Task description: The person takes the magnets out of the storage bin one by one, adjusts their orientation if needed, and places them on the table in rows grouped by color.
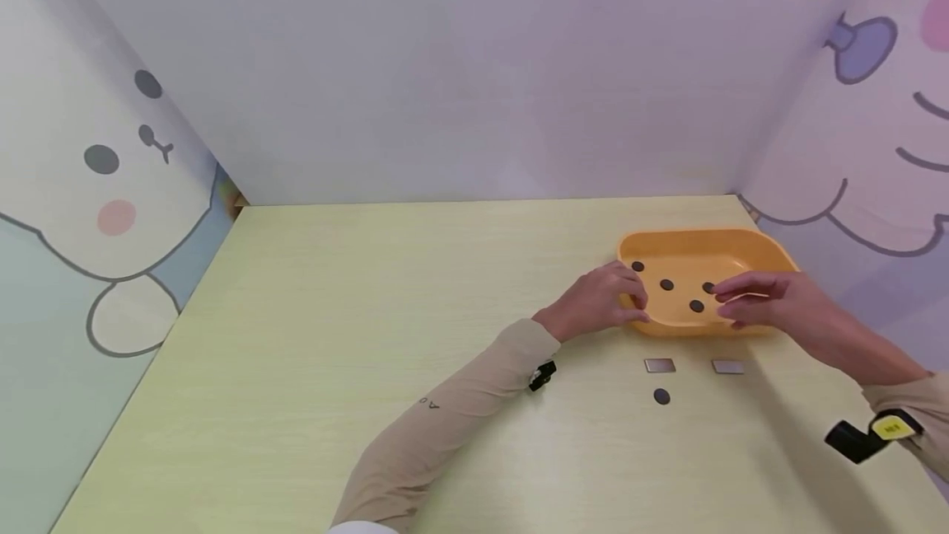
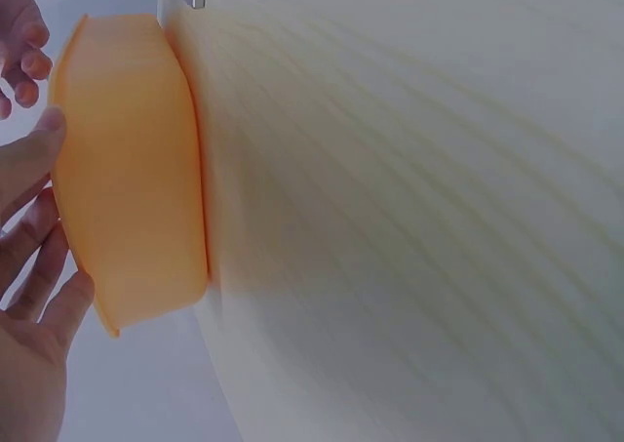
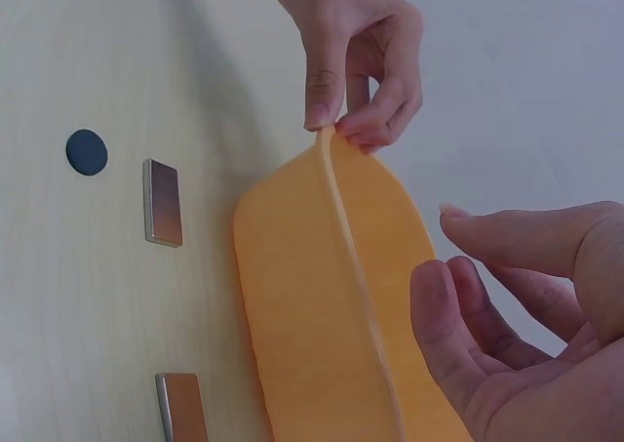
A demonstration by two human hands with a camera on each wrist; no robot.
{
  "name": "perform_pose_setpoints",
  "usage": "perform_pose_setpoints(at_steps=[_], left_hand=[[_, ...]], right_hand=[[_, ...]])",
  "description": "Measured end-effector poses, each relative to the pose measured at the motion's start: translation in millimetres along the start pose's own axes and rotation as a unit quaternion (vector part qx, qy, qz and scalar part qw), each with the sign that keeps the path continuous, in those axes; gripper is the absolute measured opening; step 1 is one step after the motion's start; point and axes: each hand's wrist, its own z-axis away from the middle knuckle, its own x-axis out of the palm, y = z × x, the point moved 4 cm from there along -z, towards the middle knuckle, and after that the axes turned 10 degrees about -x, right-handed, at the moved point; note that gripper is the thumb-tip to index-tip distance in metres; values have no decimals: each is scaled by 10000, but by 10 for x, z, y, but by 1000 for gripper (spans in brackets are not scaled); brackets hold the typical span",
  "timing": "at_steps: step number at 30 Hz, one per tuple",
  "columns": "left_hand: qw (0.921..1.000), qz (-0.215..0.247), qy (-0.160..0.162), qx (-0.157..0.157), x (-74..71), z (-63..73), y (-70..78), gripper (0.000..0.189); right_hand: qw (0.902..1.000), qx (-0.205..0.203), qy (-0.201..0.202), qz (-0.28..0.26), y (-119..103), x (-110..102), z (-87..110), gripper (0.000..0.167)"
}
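Observation:
An orange plastic basin (image 1: 697, 329) stands at the right of the table. My left hand (image 1: 596, 301) pinches its left rim between thumb and fingers, as the right wrist view also shows. My right hand (image 1: 771, 303) hovers over the basin's right part, fingers slightly bent and apart, with nothing visible between them. Several dark round discs (image 1: 667, 285) lie in the basin, one of them close to the right fingertips. On the table in front are two small shiny rectangular blocks, a left block (image 1: 660, 366) and a right block (image 1: 728, 367), and one dark disc (image 3: 87, 152).
The light wooden table (image 1: 334, 336) stretches far to the left of the basin. A pale wall panel (image 1: 482, 72) closes the back, and printed cartoon panels (image 1: 111, 188) stand at both sides. Each sleeve carries a small black wrist camera (image 1: 543, 375).

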Motion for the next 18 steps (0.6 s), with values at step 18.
perform_pose_setpoints(at_steps=[18], left_hand=[[9999, 15, 37, 133, 9, -5, -17, 18]], right_hand=[[9979, 598, 235, -81, 287, -255, -179, 19]])
